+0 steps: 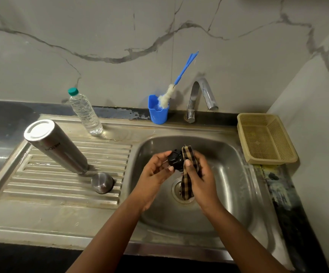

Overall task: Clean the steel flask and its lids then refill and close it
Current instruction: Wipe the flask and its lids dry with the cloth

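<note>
Over the sink basin [228,194], my left hand [155,174] holds a small black inner lid [175,159] by its fingertips. My right hand [201,174] grips a brown checked cloth [187,184] and presses it against the lid; the cloth's tail hangs down toward the drain. The steel flask [55,146] stands upside down on the ribbed drainboard [41,186], mouth down. Its steel cup lid [102,183] sits inverted beside the flask's mouth.
A clear water bottle with a green cap [85,113] stands at the back of the drainboard. A blue cup [158,112] holds a bottle brush [179,81]. The tap [201,99] arches over the basin. A beige plastic basket [266,138] sits on the right counter.
</note>
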The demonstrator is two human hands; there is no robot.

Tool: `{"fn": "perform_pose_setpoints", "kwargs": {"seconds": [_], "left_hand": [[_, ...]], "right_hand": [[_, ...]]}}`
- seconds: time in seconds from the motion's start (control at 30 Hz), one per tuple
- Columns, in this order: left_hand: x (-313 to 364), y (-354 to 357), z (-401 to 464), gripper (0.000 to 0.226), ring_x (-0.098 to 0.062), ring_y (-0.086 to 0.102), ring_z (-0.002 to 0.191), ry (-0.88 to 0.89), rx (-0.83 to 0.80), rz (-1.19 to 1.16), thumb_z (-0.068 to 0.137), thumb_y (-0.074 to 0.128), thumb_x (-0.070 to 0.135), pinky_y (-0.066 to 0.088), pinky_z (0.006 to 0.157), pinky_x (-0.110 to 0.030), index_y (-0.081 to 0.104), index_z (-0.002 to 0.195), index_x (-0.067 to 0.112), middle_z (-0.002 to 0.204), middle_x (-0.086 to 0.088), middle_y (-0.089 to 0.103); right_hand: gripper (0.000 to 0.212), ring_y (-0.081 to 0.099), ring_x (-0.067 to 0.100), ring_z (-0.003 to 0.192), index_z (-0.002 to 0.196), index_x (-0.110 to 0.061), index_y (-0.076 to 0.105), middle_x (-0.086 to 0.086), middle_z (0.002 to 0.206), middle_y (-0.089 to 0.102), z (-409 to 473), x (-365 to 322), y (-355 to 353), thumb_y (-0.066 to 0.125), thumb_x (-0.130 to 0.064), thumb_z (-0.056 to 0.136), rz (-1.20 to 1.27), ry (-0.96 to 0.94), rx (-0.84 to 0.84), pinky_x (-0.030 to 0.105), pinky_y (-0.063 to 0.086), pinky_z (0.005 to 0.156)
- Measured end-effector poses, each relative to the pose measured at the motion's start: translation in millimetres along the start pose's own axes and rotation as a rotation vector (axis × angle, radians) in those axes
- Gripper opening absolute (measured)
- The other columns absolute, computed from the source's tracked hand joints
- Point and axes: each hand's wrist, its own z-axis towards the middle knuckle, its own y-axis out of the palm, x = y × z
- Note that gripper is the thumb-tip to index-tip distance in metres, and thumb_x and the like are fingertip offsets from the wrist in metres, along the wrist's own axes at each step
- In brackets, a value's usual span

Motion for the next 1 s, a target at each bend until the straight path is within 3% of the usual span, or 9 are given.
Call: {"fn": "perform_pose_setpoints", "kwargs": {"seconds": [0.13, 0.2, 0.33, 0.5, 0.6, 0.7, 0.77, 0.87, 1.0], "left_hand": [[2, 4, 0, 0.052, -0.018, 0.068, 0.106, 0.005, 0.069, -0.001, 0.075, 0.075, 0.002, 0.054, 0.088, -0.026, 0.057, 0.124, 0.007, 0.119, -0.014, 0.068], [4, -1, -1, 0.054, -0.019, 0.069, 0.102, 0.019, 0.072, -0.01, 0.068, 0.078, 0.003, 0.054, 0.084, -0.025, 0.059, 0.119, 0.007, 0.117, -0.017, 0.068], [3, -8, -2, 0.054, -0.02, 0.068, 0.105, 0.02, -0.005, -0.027, 0.067, 0.081, -0.004, 0.054, 0.085, -0.026, 0.062, 0.115, 0.01, 0.114, -0.012, 0.071], [-1, -10, -1, 0.052, -0.023, 0.063, 0.112, 0.056, 0.008, -0.132, 0.073, 0.073, -0.004, 0.053, 0.089, -0.028, 0.058, 0.122, 0.006, 0.121, -0.016, 0.067], [0, -10, -2, 0.051, -0.021, 0.064, 0.111, 0.03, -0.038, -0.118, 0.073, 0.073, -0.005, 0.053, 0.089, -0.027, 0.059, 0.121, 0.008, 0.118, -0.013, 0.068], [5, -10, -4, 0.055, -0.022, 0.063, 0.116, 0.036, -0.094, -0.095, 0.072, 0.078, 0.0, 0.052, 0.09, -0.027, 0.06, 0.123, 0.012, 0.124, -0.011, 0.067], [6, -8, -4, 0.055, -0.021, 0.06, 0.122, 0.046, -0.072, -0.094, 0.08, 0.073, -0.002, 0.051, 0.094, -0.028, 0.055, 0.129, 0.012, 0.13, -0.01, 0.063], [1, -1, -4, 0.046, -0.025, 0.058, 0.125, 0.042, 0.029, -0.101, 0.087, 0.062, 0.007, 0.05, 0.102, -0.034, 0.054, 0.133, 0.012, 0.133, -0.01, 0.062], [-4, 2, -6, 0.054, -0.026, 0.058, 0.124, -0.02, -0.002, -0.255, 0.088, 0.062, 0.008, 0.052, 0.097, -0.033, 0.049, 0.141, 0.011, 0.135, -0.014, 0.06]], "right_hand": [[0.039, 0.054, 0.006, 0.116, 0.132, -0.028, 0.055, 0.001, 0.123, 0.051, -7, 3, 4, 0.053, -0.037, 0.094, -0.224, -0.302, -0.004, 0.017, 0.045, 0.097], [0.038, 0.055, 0.009, 0.116, 0.132, -0.025, 0.056, 0.001, 0.123, 0.05, -4, 3, 1, 0.051, -0.036, 0.095, -0.25, -0.347, -0.056, 0.02, 0.047, 0.097], [0.037, 0.059, 0.008, 0.108, 0.126, -0.029, 0.058, -0.004, 0.114, 0.059, 9, -2, -3, 0.045, -0.044, 0.096, -0.189, -0.16, -0.044, 0.036, 0.05, 0.094], [0.041, 0.048, 0.014, 0.121, 0.133, -0.033, 0.055, 0.0, 0.134, 0.041, -3, -3, -11, 0.056, -0.027, 0.093, -0.505, -0.579, -0.207, 0.022, 0.043, 0.097], [0.034, 0.055, 0.012, 0.118, 0.13, -0.03, 0.057, -0.003, 0.128, 0.051, 1, -4, -6, 0.053, -0.031, 0.096, -0.288, -0.402, -0.144, 0.024, 0.046, 0.096], [0.03, 0.065, 0.02, 0.111, 0.127, -0.03, 0.058, 0.0, 0.119, 0.067, 0, -18, -2, 0.05, -0.037, 0.098, 0.184, 0.075, -0.186, 0.034, 0.054, 0.087], [0.032, 0.067, 0.021, 0.108, 0.126, -0.028, 0.058, 0.0, 0.118, 0.069, 2, -19, -3, 0.051, -0.035, 0.095, 0.304, 0.202, -0.196, 0.039, 0.056, 0.085], [0.033, 0.064, 0.015, 0.11, 0.127, -0.032, 0.056, -0.003, 0.118, 0.065, 2, -16, -2, 0.06, -0.036, 0.094, 0.069, 0.005, -0.074, 0.041, 0.051, 0.098], [0.039, 0.054, 0.009, 0.119, 0.131, -0.028, 0.056, 0.0, 0.126, 0.05, -7, -7, -1, 0.059, -0.027, 0.092, -0.256, -0.401, -0.084, 0.018, 0.044, 0.098]]}}
